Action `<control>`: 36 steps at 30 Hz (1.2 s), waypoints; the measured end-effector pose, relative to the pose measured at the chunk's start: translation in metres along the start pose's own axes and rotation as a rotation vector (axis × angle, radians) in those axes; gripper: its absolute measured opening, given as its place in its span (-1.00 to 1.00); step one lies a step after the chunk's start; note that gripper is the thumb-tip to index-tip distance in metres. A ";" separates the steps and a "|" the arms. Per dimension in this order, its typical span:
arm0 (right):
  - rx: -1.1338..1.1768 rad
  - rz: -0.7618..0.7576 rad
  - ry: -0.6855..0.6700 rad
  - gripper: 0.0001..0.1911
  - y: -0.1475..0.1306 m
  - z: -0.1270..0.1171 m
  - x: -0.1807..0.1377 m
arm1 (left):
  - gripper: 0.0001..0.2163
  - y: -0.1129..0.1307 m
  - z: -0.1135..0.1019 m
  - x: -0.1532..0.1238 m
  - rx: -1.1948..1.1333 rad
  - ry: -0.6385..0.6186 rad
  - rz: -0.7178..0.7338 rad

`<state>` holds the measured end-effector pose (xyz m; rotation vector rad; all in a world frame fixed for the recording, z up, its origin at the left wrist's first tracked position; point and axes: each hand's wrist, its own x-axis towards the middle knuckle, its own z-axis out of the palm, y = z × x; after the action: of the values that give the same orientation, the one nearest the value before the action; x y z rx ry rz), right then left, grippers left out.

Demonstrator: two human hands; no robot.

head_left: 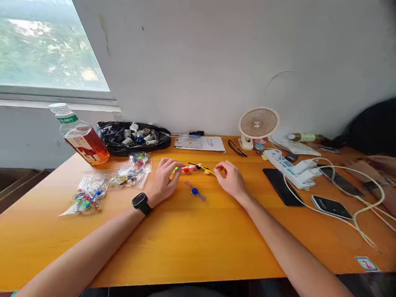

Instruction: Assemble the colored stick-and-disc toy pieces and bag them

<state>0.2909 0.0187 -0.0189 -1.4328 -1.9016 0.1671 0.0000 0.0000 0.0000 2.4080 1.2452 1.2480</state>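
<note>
My left hand (165, 180), with a black watch (141, 203) on its wrist, curls thumb and fingers about a small green plastic piece (175, 169). My right hand (230, 178) pinches the near end of a thin yellow plastic piece (208, 170). Between the hands lie a red piece (186, 169) and a black strip with a small hub (198, 166); whether these pieces are joined cannot be made out. Closer to me on the table rests a blue hub with purple blades (194, 191), touched by neither hand.
Clear bags of small coloured parts (88, 194) lie left, near a bottle of amber liquid (85, 142) and a black plastic bag (123, 142). A small fan (259, 123) stands at the wall. Phones (331, 207), a power strip (287, 167) and loose cables occupy the right, beside another person's arm.
</note>
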 end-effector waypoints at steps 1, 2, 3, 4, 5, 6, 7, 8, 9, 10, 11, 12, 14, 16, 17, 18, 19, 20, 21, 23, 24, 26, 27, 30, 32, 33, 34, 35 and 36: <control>0.002 -0.002 -0.015 -0.92 0.002 0.002 0.000 | -0.78 -0.003 0.000 0.001 0.016 0.010 -0.018; 0.006 -0.006 -0.029 -0.93 0.004 0.003 0.000 | -0.78 -0.005 0.000 0.001 0.030 0.016 -0.040; 0.012 -0.012 -0.041 -0.92 0.006 0.005 0.000 | -0.78 -0.008 0.000 0.002 0.043 0.018 -0.066; 0.020 -0.020 -0.053 -0.90 0.007 0.007 0.000 | -0.78 -0.011 0.001 0.002 0.054 0.014 -0.096; 0.029 -0.031 -0.062 -0.86 0.009 0.009 0.000 | -0.78 -0.014 0.003 0.002 0.067 0.005 -0.134; 0.040 -0.044 -0.070 -0.84 0.010 0.010 0.000 | -0.78 -0.017 0.005 0.001 0.075 -0.008 -0.174; 0.052 -0.060 -0.079 -0.83 0.010 0.012 0.000 | -0.77 -0.021 0.007 0.001 0.076 -0.025 -0.212; 0.066 -0.079 -0.088 -0.82 0.011 0.013 0.000 | -0.75 -0.024 0.010 0.000 0.071 -0.044 -0.246; 0.079 -0.101 -0.096 -0.82 0.011 0.014 0.000 | -0.74 -0.028 0.012 -0.001 0.059 -0.066 -0.271; 0.091 -0.124 -0.105 -0.82 0.010 0.015 0.000 | -0.73 -0.031 0.014 -0.001 0.046 -0.089 -0.282; 0.101 -0.142 -0.115 -0.81 0.010 0.015 0.000 | -0.72 -0.034 0.016 -0.002 0.030 -0.109 -0.279; 0.105 -0.154 -0.125 -0.81 0.009 0.016 0.000 | -0.71 -0.037 0.018 -0.003 0.015 -0.127 -0.264; 0.098 -0.155 -0.137 -0.83 0.007 0.016 0.000 | -0.69 -0.040 0.020 -0.003 -0.008 -0.147 -0.219; 0.088 -0.134 -0.134 -0.85 0.006 0.015 -0.001 | -0.66 -0.042 0.021 -0.003 -0.016 -0.140 -0.198; 0.085 -0.119 -0.129 -0.85 0.006 0.015 -0.001 | -0.64 -0.041 0.021 -0.003 -0.008 -0.130 -0.204; 0.086 -0.104 -0.124 -0.85 0.006 0.014 -0.001 | -0.62 -0.041 0.020 -0.003 0.008 -0.118 -0.219; 0.088 -0.088 -0.122 -0.83 0.007 0.014 -0.001 | -0.60 -0.039 0.020 -0.003 0.033 -0.109 -0.237; 0.087 -0.070 -0.125 -0.81 0.007 0.013 -0.001 | -0.58 -0.038 0.019 -0.003 0.063 -0.102 -0.256; 0.084 -0.051 -0.129 -0.79 0.008 0.013 -0.001 | -0.58 -0.037 0.018 -0.003 0.096 -0.097 -0.275; 0.072 -0.013 -0.132 -0.79 0.009 0.012 -0.001 | -0.58 -0.036 0.016 -0.003 0.150 -0.081 -0.314; 0.068 0.003 -0.129 -0.79 0.009 0.012 -0.001 | -0.59 -0.036 0.016 -0.003 0.165 -0.072 -0.332; 0.070 0.034 -0.113 -0.80 0.010 0.012 0.000 | -0.62 -0.037 0.016 -0.003 0.169 -0.047 -0.362; 0.081 0.052 -0.101 -0.81 0.011 0.012 0.001 | -0.63 -0.038 0.016 -0.003 0.160 -0.036 -0.369; 0.136 0.094 -0.075 -0.82 0.011 0.013 0.002 | -0.64 -0.041 0.017 -0.002 0.106 -0.017 -0.362; 0.171 0.096 -0.065 -0.83 0.011 0.013 0.003 | -0.62 -0.041 0.017 -0.002 0.061 -0.021 -0.354; 0.184 0.089 -0.064 -0.84 0.010 0.013 0.003 | -0.62 -0.040 0.017 -0.001 0.044 -0.025 -0.355; 0.193 0.081 -0.063 -0.84 0.009 0.012 0.003 | -0.62 -0.040 0.017 -0.001 0.029 -0.028 -0.357; 0.199 0.075 -0.061 -0.84 0.008 0.012 0.003 | -0.62 -0.039 0.016 0.000 0.017 -0.032 -0.359; 0.205 0.069 -0.063 -0.84 0.006 0.012 0.003 | -0.63 -0.038 0.016 0.000 0.005 -0.034 -0.359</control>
<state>0.2881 0.0271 -0.0297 -1.3683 -1.8276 0.4320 -0.0115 0.0279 -0.0279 2.0735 1.5808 1.0921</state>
